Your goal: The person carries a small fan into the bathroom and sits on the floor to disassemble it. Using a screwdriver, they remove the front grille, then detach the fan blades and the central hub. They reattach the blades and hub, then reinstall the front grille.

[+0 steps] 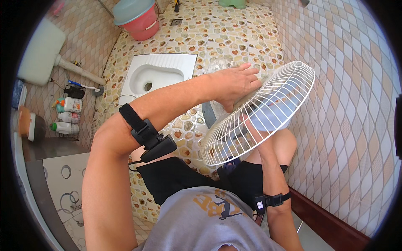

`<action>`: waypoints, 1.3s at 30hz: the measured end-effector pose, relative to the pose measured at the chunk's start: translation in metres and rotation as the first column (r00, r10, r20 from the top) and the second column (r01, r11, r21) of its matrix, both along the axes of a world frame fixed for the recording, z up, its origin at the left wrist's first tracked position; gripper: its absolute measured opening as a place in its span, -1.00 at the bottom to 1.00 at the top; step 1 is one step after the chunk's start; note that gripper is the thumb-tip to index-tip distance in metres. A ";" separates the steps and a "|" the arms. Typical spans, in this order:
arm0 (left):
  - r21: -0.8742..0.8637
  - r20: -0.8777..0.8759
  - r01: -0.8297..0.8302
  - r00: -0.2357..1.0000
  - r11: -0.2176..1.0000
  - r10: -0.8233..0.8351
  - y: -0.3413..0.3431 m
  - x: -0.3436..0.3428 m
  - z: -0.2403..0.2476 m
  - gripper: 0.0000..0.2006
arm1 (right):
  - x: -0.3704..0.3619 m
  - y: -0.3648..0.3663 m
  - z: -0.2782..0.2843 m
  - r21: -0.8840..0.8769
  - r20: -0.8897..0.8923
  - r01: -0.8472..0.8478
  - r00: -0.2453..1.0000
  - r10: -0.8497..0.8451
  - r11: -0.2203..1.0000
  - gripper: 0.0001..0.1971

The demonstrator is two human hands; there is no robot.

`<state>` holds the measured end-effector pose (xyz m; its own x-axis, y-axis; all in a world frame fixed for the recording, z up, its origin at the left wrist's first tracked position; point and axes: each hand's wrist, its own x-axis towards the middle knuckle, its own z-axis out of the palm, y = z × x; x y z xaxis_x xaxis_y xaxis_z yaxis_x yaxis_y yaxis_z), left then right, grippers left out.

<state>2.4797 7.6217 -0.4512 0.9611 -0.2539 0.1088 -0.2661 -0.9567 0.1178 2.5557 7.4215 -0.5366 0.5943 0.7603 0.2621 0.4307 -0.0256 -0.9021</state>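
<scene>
White wire fan grille (260, 105): tilted above the pebble-patterned floor (234, 35), between the squat toilet (161, 69) and the tiled wall (343, 104) along the floor's right edge. Left hand (239, 85): fingers extended and slightly spread, at the grille's upper left side. Right hand (252, 126): behind the bars, partly hidden; whether it is closed on the wire cannot be told. Red bucket (143, 29), blue lid fitted: near the floor's far left corner.

A round, shallow white wire fan guard (264, 112) with closely spaced radial bars is tilted on edge, slanting from lower left to upper right, above the pebble-patterned floor (178, 131).
</scene>
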 end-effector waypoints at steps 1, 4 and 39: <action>-0.017 -0.031 0.001 1.000 1.000 -0.001 0.001 0.000 0.001 -0.08 | -0.001 0.000 0.001 0.021 -0.014 0.005 1.000 -0.004 1.000 -0.41; 0.001 -0.008 -0.012 1.000 1.000 0.012 -0.001 -0.002 0.003 -0.07 | -0.004 -0.001 0.004 0.062 -0.069 0.027 0.997 -0.023 0.998 -0.36; 0.060 -0.018 0.048 0.999 0.997 -0.047 0.003 0.006 -0.003 -0.01 | 0.047 -0.019 -0.007 0.085 -0.560 -0.151 0.810 0.173 0.985 -0.07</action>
<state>2.4857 7.6244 -0.4541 0.9494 -0.3048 0.0757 -0.3097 -0.9486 0.0650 2.6031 7.4021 -0.5434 0.5151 0.8556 -0.0521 -0.1578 0.0350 -0.9868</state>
